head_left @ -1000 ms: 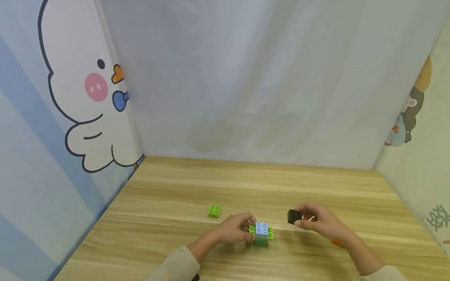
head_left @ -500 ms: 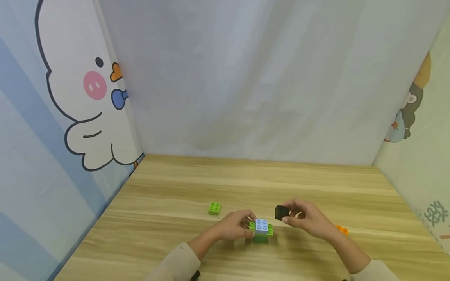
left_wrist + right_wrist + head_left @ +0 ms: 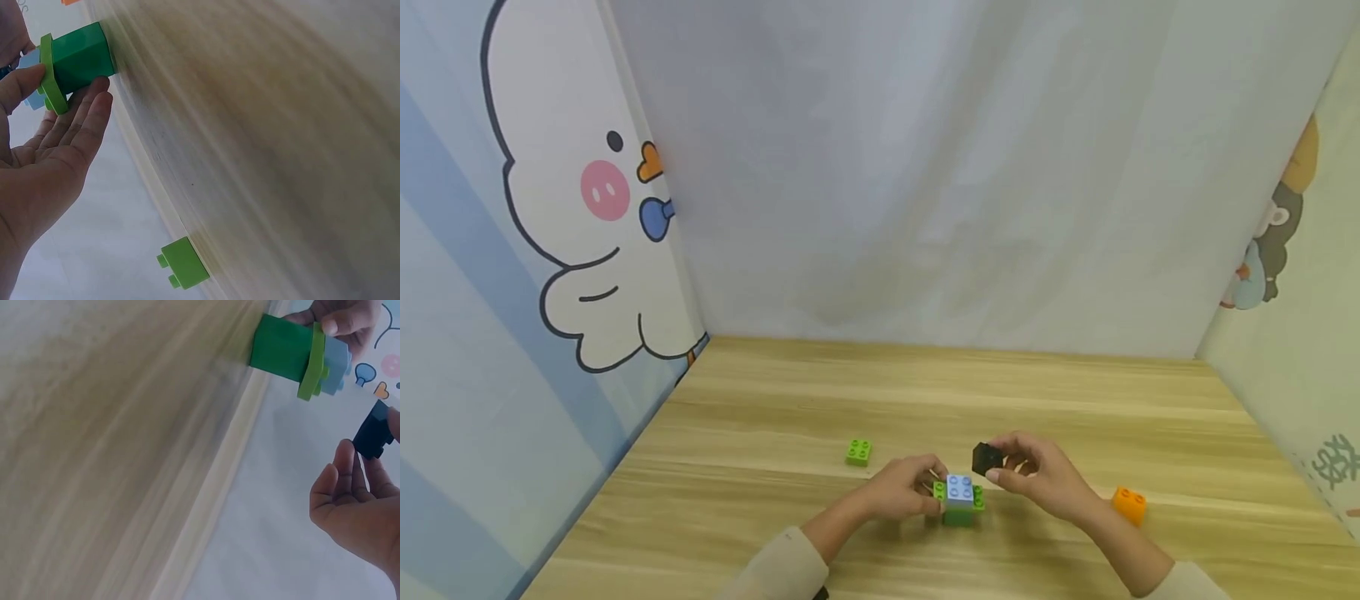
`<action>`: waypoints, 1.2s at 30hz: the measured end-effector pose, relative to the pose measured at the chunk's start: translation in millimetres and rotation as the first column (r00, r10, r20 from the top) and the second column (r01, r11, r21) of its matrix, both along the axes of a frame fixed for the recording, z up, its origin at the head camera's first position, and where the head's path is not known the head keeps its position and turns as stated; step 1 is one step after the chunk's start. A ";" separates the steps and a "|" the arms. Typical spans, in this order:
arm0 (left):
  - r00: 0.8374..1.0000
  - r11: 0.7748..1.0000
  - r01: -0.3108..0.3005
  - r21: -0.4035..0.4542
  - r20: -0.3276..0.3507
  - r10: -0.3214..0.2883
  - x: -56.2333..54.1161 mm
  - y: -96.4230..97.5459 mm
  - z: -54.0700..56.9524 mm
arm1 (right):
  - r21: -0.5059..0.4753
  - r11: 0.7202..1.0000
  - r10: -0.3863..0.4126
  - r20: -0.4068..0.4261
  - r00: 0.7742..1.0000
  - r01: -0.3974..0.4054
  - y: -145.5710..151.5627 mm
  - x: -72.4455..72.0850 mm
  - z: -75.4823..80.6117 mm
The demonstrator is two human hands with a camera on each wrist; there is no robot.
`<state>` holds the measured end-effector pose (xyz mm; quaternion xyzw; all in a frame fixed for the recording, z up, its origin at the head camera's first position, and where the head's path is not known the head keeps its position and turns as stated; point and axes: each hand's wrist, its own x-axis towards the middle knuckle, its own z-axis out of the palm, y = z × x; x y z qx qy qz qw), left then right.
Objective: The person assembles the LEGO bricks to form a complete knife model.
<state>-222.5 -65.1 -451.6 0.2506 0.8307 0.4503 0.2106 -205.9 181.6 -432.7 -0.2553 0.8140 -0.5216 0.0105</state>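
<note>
Head view puts a black block (image 3: 987, 459) in the right hand (image 3: 1033, 475), pinched between thumb and fingers above the table (image 3: 775, 408), just beyond and to the right of an upright stack. The left hand (image 3: 898, 487) grips that stack, thumb on its lime plate (image 3: 55, 87), between a dark green block (image 3: 282, 349) below and a pale blue block (image 3: 959, 492) on top; whether its base touches the table is hard to tell. These pieces look like light, stiff, smooth plastic, hardly fragile; the flat side walls seem the best hold, leaving studs free. A lime block (image 3: 858, 452) lies beyond the left hand, an orange block (image 3: 1129, 506) beside the right forearm. Tabletop stretches ahead, its far edge at the curtain (image 3: 925, 183) well apart from both hands.
</note>
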 end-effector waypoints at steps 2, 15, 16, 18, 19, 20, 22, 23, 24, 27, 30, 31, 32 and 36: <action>1.000 1.000 -0.001 0.002 0.003 0.001 0.9 0.1 -0.7 | -0.007 1.000 -0.014 -0.005 1.000 0.014 -2.7 1.4 -2.5; 1.000 1.000 -0.004 0.010 -0.001 0.004 0.8 3.2 -0.3 | 0.011 0.998 0.060 -0.056 0.997 -0.059 -12.6 2.2 -9.7; 1.000 1.000 -0.004 0.010 -0.007 0.004 0.7 3.4 0.2 | 0.012 0.998 0.059 -0.051 0.997 -0.059 -13.1 1.9 -9.1; 1.000 1.000 -0.006 0.006 -0.016 0.006 0.4 3.5 0.5 | 0.017 0.998 0.062 -0.047 0.997 -0.061 -14.1 1.0 -9.5; 1.000 1.000 -0.006 0.004 -0.020 0.006 0.2 3.5 0.8 | 0.021 0.998 0.061 -0.040 0.997 -0.060 -14.8 0.7 -9.6; 1.000 1.000 -0.006 0.002 -0.023 0.006 0.3 3.3 1.3 | 0.024 0.998 0.062 -0.036 0.997 -0.061 -15.6 0.6 -10.0; 1.000 1.000 -0.006 0.000 -0.026 0.006 0.2 2.8 1.5 | 0.032 0.997 0.067 -0.025 0.997 -0.067 -17.1 0.7 -11.3; 1.000 1.000 -0.005 -0.001 -0.024 0.005 0.1 2.6 1.2 | 0.036 0.997 0.071 -0.018 0.997 -0.071 -17.8 0.9 -12.0; 1.000 1.000 -0.004 -0.001 -0.022 0.004 0.1 2.3 1.1 | 0.040 0.997 0.073 -0.009 0.997 -0.072 -18.5 1.1 -12.5; 1.000 1.000 -0.005 0.000 -0.015 0.005 -0.5 1.8 -0.3 | 0.047 0.996 0.080 0.013 0.997 -0.080 -20.0 1.6 -14.0; 1.000 1.000 -0.008 0.004 -0.006 0.008 -0.8 1.7 -1.7 | 0.052 0.996 0.078 0.030 0.997 -0.079 -20.5 1.7 -14.7; 1.000 1.000 -0.009 0.007 -0.005 0.009 -0.9 1.5 -1.9 | 0.052 0.996 0.077 0.030 0.997 -0.079 -20.7 1.6 -14.8; 1.000 1.000 -0.009 0.010 -0.004 0.009 -0.9 1.5 -2.0 | 0.054 0.995 0.077 0.029 0.997 -0.078 -20.8 1.6 -14.7; 1.000 1.000 -0.009 0.011 -0.005 0.009 -0.7 1.1 -1.8 | 0.078 0.994 0.072 0.005 0.997 -0.072 -21.5 1.8 -15.2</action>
